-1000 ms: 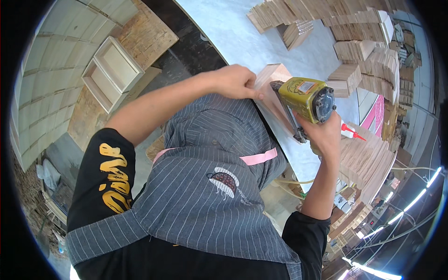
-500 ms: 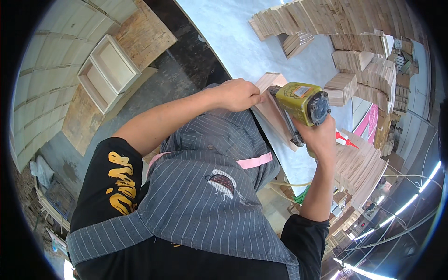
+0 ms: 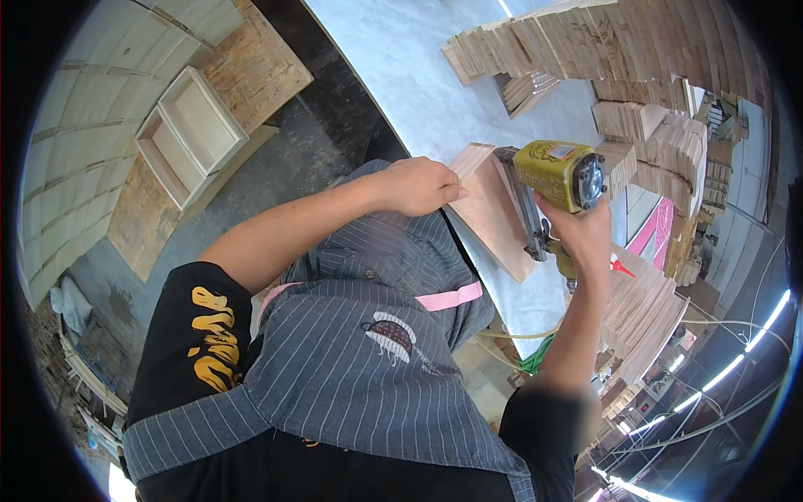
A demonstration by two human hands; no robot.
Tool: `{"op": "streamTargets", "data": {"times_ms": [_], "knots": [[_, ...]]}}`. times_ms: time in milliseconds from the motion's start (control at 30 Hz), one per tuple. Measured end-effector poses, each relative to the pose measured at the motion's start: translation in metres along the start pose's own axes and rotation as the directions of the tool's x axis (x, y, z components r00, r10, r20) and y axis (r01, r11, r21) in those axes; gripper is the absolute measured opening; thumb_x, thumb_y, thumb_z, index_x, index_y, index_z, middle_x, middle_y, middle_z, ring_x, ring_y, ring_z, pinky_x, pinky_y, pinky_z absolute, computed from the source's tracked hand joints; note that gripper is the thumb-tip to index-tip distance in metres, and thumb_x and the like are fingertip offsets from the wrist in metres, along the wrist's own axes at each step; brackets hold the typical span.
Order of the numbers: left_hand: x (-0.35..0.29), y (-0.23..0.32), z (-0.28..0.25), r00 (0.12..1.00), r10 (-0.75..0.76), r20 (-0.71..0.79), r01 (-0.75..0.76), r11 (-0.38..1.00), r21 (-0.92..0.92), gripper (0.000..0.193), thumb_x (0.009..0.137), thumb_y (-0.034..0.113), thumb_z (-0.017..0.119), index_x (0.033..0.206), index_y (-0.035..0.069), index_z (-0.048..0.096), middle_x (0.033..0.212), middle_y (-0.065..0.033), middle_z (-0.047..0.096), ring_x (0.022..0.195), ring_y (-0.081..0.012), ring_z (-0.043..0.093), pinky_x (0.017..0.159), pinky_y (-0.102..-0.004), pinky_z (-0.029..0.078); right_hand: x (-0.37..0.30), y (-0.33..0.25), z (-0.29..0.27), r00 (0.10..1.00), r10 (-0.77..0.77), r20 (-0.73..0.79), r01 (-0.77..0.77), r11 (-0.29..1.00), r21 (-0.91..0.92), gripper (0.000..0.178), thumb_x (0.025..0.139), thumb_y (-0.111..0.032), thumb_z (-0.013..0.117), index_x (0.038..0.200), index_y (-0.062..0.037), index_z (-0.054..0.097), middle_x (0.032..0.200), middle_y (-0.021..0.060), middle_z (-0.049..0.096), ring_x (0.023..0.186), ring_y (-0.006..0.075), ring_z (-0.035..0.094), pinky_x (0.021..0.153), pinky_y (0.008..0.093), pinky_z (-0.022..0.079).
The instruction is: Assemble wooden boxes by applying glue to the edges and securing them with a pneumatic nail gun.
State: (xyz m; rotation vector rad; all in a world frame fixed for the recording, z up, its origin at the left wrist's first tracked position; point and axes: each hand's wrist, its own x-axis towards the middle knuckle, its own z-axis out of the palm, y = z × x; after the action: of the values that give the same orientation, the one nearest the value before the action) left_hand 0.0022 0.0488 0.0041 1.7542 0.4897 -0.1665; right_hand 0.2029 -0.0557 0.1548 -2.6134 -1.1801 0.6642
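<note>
My left hand is closed on the left edge of a pale wooden box-like piece at the near edge of the light grey tabletop. My right hand wraps the handle of a yellow-green nail gun. The gun's dark magazine runs along the right side of the wooden piece; whether the two touch I cannot tell. Behind my right wrist, a red nozzle tip shows beside stacked wooden strips.
Long rows of wooden pieces stand along the table's far side, with smaller stacks at the right. A two-compartment wooden tray rests on a wooden board at the left. A yellow hose crosses near the table's lower corner.
The nail gun and my right hand have shifted right, uncovering more of the wooden piece. My left hand keeps its grip and sits slightly lower and to the left.
</note>
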Motion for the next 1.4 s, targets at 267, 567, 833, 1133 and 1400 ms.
{"op": "streamTargets", "data": {"times_ms": [267,567,833,1133,1400], "knots": [[0.001,-0.001,-0.001,1.000,0.010,0.010,-0.010,1.000,-0.004,0.045,0.103,0.043,0.049,0.092,0.003,0.067,0.090,-0.0227,0.067,0.091,-0.0425,0.064,0.082,-0.0499,0.048,0.004,0.009,0.000,0.999,-0.044,-0.016,0.044,0.999,0.014,0.043,0.077,-0.024,0.086,0.109,0.0019,0.072,0.079,0.0077,0.073,0.057,0.0117,0.063,0.055,0.0297,0.051],[0.003,-0.004,0.002,1.000,0.024,-0.003,-0.024,1.000,-0.007,0.046,0.103,0.042,0.051,0.091,0.001,0.065,0.086,-0.0239,0.064,0.084,-0.0422,0.062,0.079,-0.0473,0.048,0.003,0.008,-0.002,0.999,-0.048,0.019,0.048,0.999,0.003,0.041,0.077,-0.027,0.084,0.106,0.0003,0.073,0.072,0.0066,0.071,0.058,0.0125,0.063,0.057,0.0311,0.051],[-0.002,0.008,-0.007,0.999,-0.032,0.032,0.029,0.997,0.069,0.048,0.103,0.044,0.047,0.096,0.002,0.070,0.097,-0.0235,0.069,0.096,-0.0435,0.065,0.088,-0.0508,0.049,0.003,0.011,-0.004,0.999,-0.047,0.012,0.046,0.998,0.038,0.034,0.078,-0.024,0.084,0.099,0.0002,0.073,0.070,0.0040,0.067,0.054,0.0101,0.058,0.053,0.0287,0.047],[0.018,0.055,0.032,0.784,0.608,-0.125,-0.404,0.653,0.641,0.063,0.071,0.039,0.084,0.120,0.008,0.060,0.124,-0.0147,0.056,0.122,-0.0348,0.049,0.100,-0.0475,0.041,-0.053,0.084,-0.044,0.952,0.301,-0.048,-0.270,0.907,0.323,0.028,0.081,-0.016,0.083,0.103,-0.0013,0.072,0.067,-0.0005,0.063,0.049,0.0072,0.052,0.047,0.0247,0.039],[0.076,0.069,0.074,0.764,0.619,0.181,-0.506,0.401,0.763,0.094,0.057,0.046,0.090,0.136,0.008,0.056,0.130,-0.0187,0.054,0.127,-0.0363,0.047,0.109,-0.0520,0.034,-0.084,0.138,-0.044,0.894,0.444,-0.063,-0.412,0.868,0.278,0.026,0.080,-0.019,0.083,0.094,0.0001,0.072,0.069,0.0007,0.065,0.049,0.0077,0.054,0.047,0.0269,0.042]]}}
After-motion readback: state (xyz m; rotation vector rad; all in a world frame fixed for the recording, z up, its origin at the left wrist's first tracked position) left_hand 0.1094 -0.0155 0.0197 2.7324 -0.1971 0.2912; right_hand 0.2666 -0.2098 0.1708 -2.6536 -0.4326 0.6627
